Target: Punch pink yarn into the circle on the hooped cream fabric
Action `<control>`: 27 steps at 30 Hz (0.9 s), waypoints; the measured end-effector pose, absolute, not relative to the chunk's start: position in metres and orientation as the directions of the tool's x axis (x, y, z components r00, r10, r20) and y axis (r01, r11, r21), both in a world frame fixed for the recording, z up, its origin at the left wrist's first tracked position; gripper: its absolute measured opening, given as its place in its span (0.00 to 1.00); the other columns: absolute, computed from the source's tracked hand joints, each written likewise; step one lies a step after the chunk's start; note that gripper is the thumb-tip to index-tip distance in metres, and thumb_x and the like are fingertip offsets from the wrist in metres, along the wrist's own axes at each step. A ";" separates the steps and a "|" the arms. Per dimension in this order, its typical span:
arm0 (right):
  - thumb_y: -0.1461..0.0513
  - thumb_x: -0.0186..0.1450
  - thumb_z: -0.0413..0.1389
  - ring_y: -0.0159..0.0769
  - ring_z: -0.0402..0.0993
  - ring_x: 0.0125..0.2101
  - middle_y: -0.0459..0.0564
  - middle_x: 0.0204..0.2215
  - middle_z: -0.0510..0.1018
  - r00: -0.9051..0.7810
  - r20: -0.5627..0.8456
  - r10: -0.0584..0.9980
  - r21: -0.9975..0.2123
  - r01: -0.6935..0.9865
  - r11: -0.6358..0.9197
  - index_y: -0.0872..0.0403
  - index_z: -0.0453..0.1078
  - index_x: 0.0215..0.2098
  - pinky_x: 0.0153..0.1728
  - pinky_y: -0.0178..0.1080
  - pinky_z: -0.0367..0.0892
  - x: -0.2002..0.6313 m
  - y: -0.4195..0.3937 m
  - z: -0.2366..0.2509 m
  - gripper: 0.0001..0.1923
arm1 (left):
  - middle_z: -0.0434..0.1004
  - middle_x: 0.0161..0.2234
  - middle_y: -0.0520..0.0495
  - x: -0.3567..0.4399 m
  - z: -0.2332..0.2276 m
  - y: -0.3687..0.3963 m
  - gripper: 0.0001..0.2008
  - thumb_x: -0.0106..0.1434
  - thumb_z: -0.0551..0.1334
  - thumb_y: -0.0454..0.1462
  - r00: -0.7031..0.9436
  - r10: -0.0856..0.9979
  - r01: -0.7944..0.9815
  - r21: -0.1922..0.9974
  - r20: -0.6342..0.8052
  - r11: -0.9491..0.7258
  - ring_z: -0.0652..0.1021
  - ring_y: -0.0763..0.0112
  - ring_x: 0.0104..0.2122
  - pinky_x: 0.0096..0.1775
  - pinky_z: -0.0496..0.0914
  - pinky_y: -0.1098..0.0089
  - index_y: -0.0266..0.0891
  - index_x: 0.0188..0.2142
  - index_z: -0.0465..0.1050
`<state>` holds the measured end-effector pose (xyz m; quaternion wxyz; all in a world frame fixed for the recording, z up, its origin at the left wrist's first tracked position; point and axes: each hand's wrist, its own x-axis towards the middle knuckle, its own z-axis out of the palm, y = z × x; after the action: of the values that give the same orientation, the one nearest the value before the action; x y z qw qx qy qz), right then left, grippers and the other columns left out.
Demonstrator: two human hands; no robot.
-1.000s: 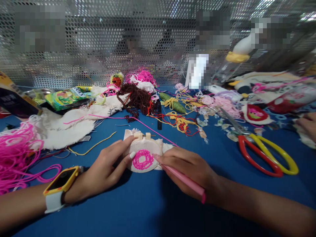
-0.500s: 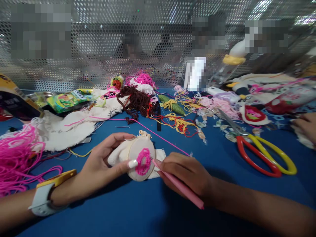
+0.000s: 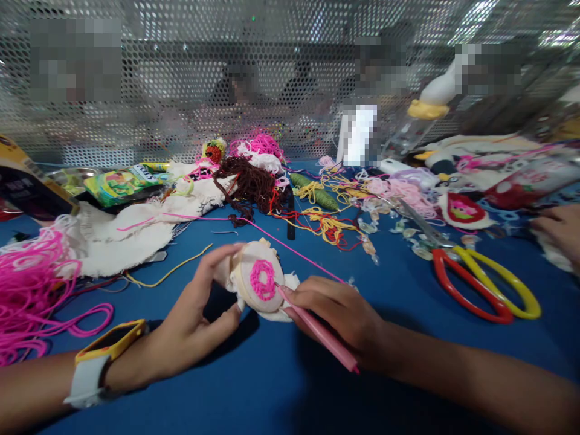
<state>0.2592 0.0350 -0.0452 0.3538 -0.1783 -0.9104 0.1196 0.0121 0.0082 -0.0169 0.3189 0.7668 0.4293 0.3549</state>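
Note:
My left hand (image 3: 193, 320) grips a small round embroidery hoop (image 3: 243, 289) from its left side, the fingers behind it and the thumb at its lower edge. White cloth (image 3: 267, 249) is stretched in the hoop, with loose ends sticking out around it. A ring of bright pink yarn loops (image 3: 254, 279) is worked on the cloth. In my right hand (image 3: 339, 314) is a pink punch needle (image 3: 324, 335), pinched like a pen. Its tip meets the cloth at the right of the pink ring. A pink strand (image 3: 296, 249) runs from behind my right hand toward the back left.
Tangled pink yarn (image 3: 31, 290) lies at left beside white cloth (image 3: 104, 241). Red-and-yellow-handled scissors (image 3: 475, 284) rest at right. Behind are brown yarn (image 3: 247, 184), yellow yarn (image 3: 328, 223) and a snack bag (image 3: 122, 186). Another person's hand (image 3: 559, 226) shows at the right edge.
The hoop has tilted and shifted slightly up. My left thumb has slid from the cloth's face to the hoop's lower edge. The punch needle has moved slightly up and left.

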 end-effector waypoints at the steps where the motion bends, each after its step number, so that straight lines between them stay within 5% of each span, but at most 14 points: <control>1: 0.70 0.63 0.53 0.35 0.68 0.33 0.54 0.32 0.74 -0.689 0.601 0.405 -0.343 0.235 0.909 0.61 0.65 0.45 0.35 0.37 0.67 0.258 0.035 -0.045 0.11 | 0.64 0.51 0.47 0.012 -0.016 0.009 0.20 0.65 0.53 0.33 0.407 0.875 0.434 0.787 0.263 -0.438 0.67 0.66 0.50 0.50 0.64 0.66 0.48 0.56 0.56; 7: 0.69 0.63 0.53 0.32 0.70 0.28 0.50 0.28 0.75 -0.615 0.642 0.458 -0.357 0.289 0.888 0.58 0.65 0.41 0.30 0.33 0.67 0.252 0.033 -0.038 0.07 | 0.69 0.35 0.52 0.015 -0.018 0.013 0.05 0.65 0.57 0.36 0.376 0.890 0.457 0.784 0.258 -0.420 0.70 0.73 0.33 0.36 0.66 0.72 0.44 0.41 0.65; 10: 0.67 0.63 0.53 0.31 0.72 0.28 0.49 0.27 0.75 -0.573 0.633 0.521 -0.412 0.321 0.853 0.57 0.66 0.38 0.29 0.32 0.67 0.251 0.032 -0.037 0.04 | 0.69 0.36 0.51 0.014 -0.020 0.014 0.08 0.65 0.56 0.34 0.383 0.888 0.487 0.762 0.254 -0.427 0.69 0.74 0.31 0.35 0.66 0.73 0.43 0.45 0.63; 16: 0.68 0.63 0.54 0.32 0.73 0.29 0.50 0.28 0.76 -0.591 0.650 0.477 -0.336 0.340 0.878 0.58 0.66 0.38 0.30 0.33 0.68 0.253 0.031 -0.038 0.05 | 0.71 0.39 0.49 0.005 -0.015 0.025 0.13 0.65 0.52 0.31 0.614 0.751 0.514 0.598 0.244 -0.615 0.71 0.72 0.36 0.40 0.67 0.71 0.42 0.48 0.63; 21: 0.67 0.63 0.53 0.31 0.73 0.28 0.48 0.28 0.76 -0.587 0.648 0.485 -0.347 0.339 0.875 0.56 0.66 0.39 0.29 0.32 0.68 0.252 0.032 -0.037 0.05 | 0.71 0.33 0.50 0.004 -0.022 0.029 0.11 0.63 0.55 0.33 0.568 0.779 0.554 0.576 0.266 -0.601 0.71 0.73 0.30 0.35 0.67 0.72 0.42 0.46 0.66; 27: 0.68 0.63 0.52 0.30 0.71 0.27 0.48 0.26 0.75 -0.579 0.662 0.476 -0.344 0.330 0.879 0.56 0.67 0.38 0.28 0.31 0.67 0.252 0.031 -0.033 0.06 | 0.71 0.38 0.47 0.005 -0.027 0.026 0.17 0.62 0.56 0.33 0.528 0.797 0.541 0.607 0.295 -0.582 0.70 0.74 0.28 0.32 0.67 0.72 0.42 0.51 0.59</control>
<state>0.2519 0.0309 -0.0329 0.3980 -0.2278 -0.8839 0.0918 0.0047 0.0259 -0.0273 0.2276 0.8438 0.3963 0.2814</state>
